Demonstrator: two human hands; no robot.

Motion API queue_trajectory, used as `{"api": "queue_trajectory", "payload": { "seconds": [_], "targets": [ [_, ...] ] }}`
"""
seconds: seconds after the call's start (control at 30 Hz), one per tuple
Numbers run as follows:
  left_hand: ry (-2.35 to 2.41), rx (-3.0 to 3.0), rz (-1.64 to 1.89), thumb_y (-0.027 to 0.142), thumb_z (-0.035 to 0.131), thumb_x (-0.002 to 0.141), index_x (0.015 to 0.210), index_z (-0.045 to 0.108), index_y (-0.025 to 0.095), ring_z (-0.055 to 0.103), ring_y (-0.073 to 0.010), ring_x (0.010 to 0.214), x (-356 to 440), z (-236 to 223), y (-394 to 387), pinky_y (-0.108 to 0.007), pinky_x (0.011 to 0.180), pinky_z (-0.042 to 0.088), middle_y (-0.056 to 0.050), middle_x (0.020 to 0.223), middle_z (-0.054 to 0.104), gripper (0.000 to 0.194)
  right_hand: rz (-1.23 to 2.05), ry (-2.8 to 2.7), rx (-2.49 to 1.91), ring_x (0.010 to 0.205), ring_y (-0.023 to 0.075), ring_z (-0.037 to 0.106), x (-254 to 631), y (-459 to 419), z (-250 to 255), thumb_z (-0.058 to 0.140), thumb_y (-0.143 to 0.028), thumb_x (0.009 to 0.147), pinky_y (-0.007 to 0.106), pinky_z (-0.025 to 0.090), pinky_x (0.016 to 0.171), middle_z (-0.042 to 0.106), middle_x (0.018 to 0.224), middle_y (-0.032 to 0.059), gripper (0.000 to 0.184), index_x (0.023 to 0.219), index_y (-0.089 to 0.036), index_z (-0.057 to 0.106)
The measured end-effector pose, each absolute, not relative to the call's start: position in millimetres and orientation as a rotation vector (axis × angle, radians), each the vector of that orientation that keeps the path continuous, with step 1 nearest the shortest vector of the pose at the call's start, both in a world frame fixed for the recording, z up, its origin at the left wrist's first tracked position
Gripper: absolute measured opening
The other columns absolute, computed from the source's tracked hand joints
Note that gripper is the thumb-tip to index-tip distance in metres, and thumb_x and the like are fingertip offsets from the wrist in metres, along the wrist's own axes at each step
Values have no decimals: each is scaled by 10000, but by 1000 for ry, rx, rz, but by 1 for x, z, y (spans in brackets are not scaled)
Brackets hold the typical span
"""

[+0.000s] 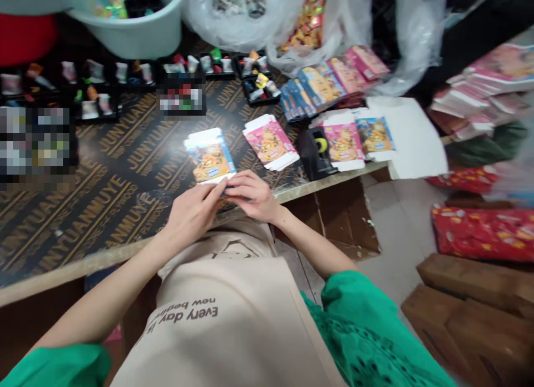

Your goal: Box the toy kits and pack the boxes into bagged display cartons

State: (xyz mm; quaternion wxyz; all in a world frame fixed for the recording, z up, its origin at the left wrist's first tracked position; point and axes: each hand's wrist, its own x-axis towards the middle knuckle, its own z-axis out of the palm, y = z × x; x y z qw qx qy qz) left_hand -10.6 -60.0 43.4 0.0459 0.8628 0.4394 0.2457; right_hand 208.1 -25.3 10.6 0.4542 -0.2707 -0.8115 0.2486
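A flat blue-and-orange printed carton with white end flaps lies at the front edge of the table, its near end under my fingers. My left hand is closed on that near end, thumb and fingers pressed together. From the other side my right hand pinches the same end, and the fingertips of both hands almost meet there. A pink printed carton lies flat just to the right. Beyond it stands a black tape dispenser with a yellow core.
Black trays with small wrapped pieces line the back. Behind them are a pale bucket and plastic bags. Blue and pink cartons stand at the right, near a white sheet. Brown boxes sit on the floor.
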Motion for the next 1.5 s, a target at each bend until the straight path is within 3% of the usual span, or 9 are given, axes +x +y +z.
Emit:
{"api": "queue_trajectory", "payload": {
  "seconds": [0.1,0.23,0.33,0.5,0.7,0.93,1.2,1.33,1.5],
  "targets": [
    [1296,2627,829,196,534,971,1336,632,239,697,-202,903,-7,52,-48,-297,741,533,-71,1079,735,381,367,-1887,-1007,1111,234,633,271,-31,20,722,-392,887,430,524,994,705,1181,97,308,1149,-232,734],
    [1326,2548,1030,255,591,962,1391,608,308,664,-218,939,2,54,-19,-320,768,492,-43,1105,724,432,18,-1419,-1666,1100,267,595,388,-35,23,689,-408,882,475,460,1042,641,1089,106,266,1052,-218,766],
    [1249,2598,987,280,581,968,1436,561,333,638,-214,865,21,42,-6,-315,686,432,-35,1041,726,471,232,-1428,-1858,1045,269,588,443,-30,10,753,-440,793,454,481,972,619,1046,102,289,960,-205,787],
    [1168,2693,976,228,512,965,1374,603,216,646,-241,802,45,10,-8,-349,727,433,-88,889,710,420,574,-1539,-1772,968,219,577,453,-8,-6,770,-402,756,394,462,922,623,952,55,207,842,-214,794],
    [1068,2844,1126,132,528,937,1185,652,249,677,-219,827,44,5,-14,-343,712,447,-80,1019,755,301,496,-1298,-1628,955,208,591,436,-11,-1,770,-311,682,372,451,893,625,944,43,131,661,-192,719],
    [1077,2824,1007,137,527,940,1269,636,263,654,-267,996,41,11,-17,-383,788,474,-120,1211,701,368,630,-918,-1644,984,211,622,424,-42,-31,750,-315,630,374,426,971,668,890,45,152,624,-174,693],
    [1114,2680,1055,149,465,973,1300,621,235,598,-241,888,45,16,-15,-371,782,476,-109,1010,673,372,494,-673,-1534,615,116,505,396,-45,-32,775,-407,634,269,410,601,594,679,-18,248,679,-185,674],
    [1106,2613,1039,135,419,985,1359,521,197,582,-233,904,43,20,-10,-366,821,468,-101,1010,656,392,1100,-714,-1341,443,74,316,325,-54,5,765,-456,750,247,209,458,434,495,-84,320,936,-195,762],
    [983,2556,1095,102,410,976,1327,459,222,570,-208,924,36,19,-7,-350,843,460,-77,1054,637,374,1857,-759,-970,403,48,268,238,-53,41,779,-392,758,247,126,453,414,436,-99,368,1051,-170,774]
  ]
}}
